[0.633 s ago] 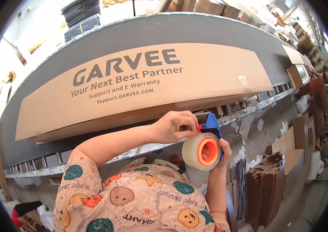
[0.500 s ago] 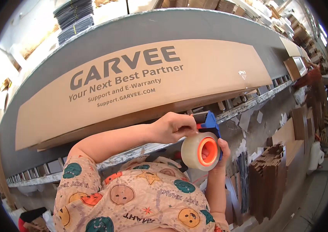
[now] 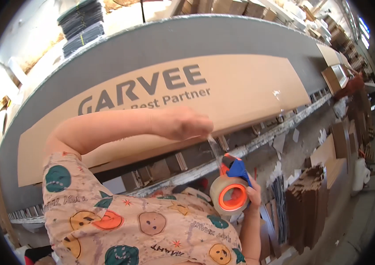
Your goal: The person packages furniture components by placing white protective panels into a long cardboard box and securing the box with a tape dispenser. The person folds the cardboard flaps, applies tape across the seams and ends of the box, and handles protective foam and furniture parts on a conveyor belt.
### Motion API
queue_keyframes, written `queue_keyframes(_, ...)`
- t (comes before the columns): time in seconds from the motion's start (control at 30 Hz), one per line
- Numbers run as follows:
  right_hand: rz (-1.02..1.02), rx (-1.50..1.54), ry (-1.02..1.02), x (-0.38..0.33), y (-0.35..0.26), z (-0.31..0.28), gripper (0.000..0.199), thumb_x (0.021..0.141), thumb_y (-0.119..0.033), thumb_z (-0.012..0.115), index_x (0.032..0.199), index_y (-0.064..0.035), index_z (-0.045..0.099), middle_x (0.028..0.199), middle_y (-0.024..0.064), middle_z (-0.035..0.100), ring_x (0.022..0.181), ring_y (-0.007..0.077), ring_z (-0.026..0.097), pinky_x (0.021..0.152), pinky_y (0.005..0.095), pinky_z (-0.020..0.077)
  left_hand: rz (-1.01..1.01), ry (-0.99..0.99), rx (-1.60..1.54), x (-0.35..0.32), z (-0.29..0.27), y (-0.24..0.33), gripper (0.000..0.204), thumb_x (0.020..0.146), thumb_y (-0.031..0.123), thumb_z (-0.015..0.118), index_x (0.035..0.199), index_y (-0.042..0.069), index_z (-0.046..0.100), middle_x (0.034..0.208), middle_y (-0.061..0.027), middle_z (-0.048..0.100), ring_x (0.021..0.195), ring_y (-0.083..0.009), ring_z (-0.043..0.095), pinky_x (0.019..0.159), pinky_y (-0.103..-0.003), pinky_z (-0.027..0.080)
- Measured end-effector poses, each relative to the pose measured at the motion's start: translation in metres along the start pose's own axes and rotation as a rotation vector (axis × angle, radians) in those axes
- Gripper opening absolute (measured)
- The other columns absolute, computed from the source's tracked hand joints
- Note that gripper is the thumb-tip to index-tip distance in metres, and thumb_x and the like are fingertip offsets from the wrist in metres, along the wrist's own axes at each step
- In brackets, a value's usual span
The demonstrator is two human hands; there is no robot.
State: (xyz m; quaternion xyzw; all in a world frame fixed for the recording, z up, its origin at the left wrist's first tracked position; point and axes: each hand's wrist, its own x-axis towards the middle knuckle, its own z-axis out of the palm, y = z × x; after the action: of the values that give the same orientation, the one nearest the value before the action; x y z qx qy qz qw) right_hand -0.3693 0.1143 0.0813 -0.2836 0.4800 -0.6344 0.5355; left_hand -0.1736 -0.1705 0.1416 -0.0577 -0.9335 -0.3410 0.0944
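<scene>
Your left hand (image 3: 183,123) rests closed on the near edge of the long flat cardboard box (image 3: 240,88), fingers curled and pinching the free end of a clear tape strip (image 3: 214,145) against the cardboard; the strip runs taut, down and to the right, from that hand to the tape dispenser (image 3: 231,185); your right hand (image 3: 254,194) is wrapped shut around the dispenser's handle, only the fingers showing behind the roll; the dispenser has a blue frame, an orange core and a pale roll of tape, and hangs below the box edge, apart from it, over your patterned sleeve (image 3: 143,221). The box lies flat on the grey worktable (image 3: 161,48), its printed face up, spanning most of the table's length; a roller rail (image 3: 275,128) runs along the table's near side beneath the box edge. Stacks of folded cartons (image 3: 304,212) stand on the floor at your right; a dark pile of flat sheets (image 3: 81,24) sits beyond the table's far edge.
</scene>
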Motion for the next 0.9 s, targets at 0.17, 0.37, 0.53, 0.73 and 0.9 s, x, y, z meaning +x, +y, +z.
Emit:
queue_keyframes(0.17,-0.282,-0.678,0.075,0.066,-0.051,0.050,0.070,0.070,-0.027,0.077,0.128,0.0034,0.053,0.106,0.0185,0.063,0.095,0.0233,0.064,0.082,0.0343,0.0509,-0.242,0.399,-0.435,-0.015,-0.004,-0.070,0.003,0.088,0.001,0.060,0.090,0.002,0.062,0.106,-0.0123,0.066,0.101,-0.0223,0.063,0.087,-0.029,0.051)
queue_keyframes(0.37,-0.316,-1.629,0.151,0.085,-0.043,0.100,0.061,0.067,-0.044,0.073,0.118,-0.0120,0.064,0.082,0.0171,0.054,0.061,0.0321,0.060,0.058,0.0415,0.0520,0.097,0.231,0.209,-0.040,0.001,-0.115,0.018,0.082,0.007,0.066,0.100,0.005,0.065,0.120,-0.0141,0.062,0.120,-0.0329,0.053,0.106,-0.046,0.038)
queue_keyframes(0.53,-0.231,-1.660,0.117,0.091,-0.047,0.116,0.063,0.067,-0.044,0.073,0.120,-0.0120,0.063,0.083,0.0198,0.055,0.063,0.0353,0.062,0.059,0.0439,0.0522,-0.253,0.278,0.665,-0.047,-0.010,-0.065,0.034,0.085,0.006,0.058,0.119,0.004,0.060,0.133,-0.0167,0.053,0.129,-0.0341,0.044,0.111,-0.045,0.031)
queue_keyframes(0.73,-0.231,-1.678,0.099,0.095,-0.043,0.120,0.063,0.071,-0.046,0.070,0.122,-0.0122,0.062,0.084,0.0211,0.056,0.067,0.0387,0.063,0.064,0.0451,0.0528,-0.517,0.198,0.382,-0.034,0.051,-0.048,0.061,0.101,0.042,0.031,0.143,-0.002,0.031,0.148,-0.0208,0.031,0.141,-0.0296,0.023,0.117,-0.040,0.015)
queue_keyframes(0.9,-0.198,-1.675,-0.087,0.112,-0.057,0.120,0.059,0.070,-0.048,0.067,0.114,-0.0090,0.065,0.082,0.0250,0.063,0.078,0.0399,0.065,0.072,0.0450,0.0529,-0.657,0.025,0.370,-0.040,0.044,-0.042,0.072,0.099,0.053,0.021,0.147,0.000,0.021,0.155,-0.0168,0.017,0.145,-0.0273,0.010,0.118,-0.039,0.005)
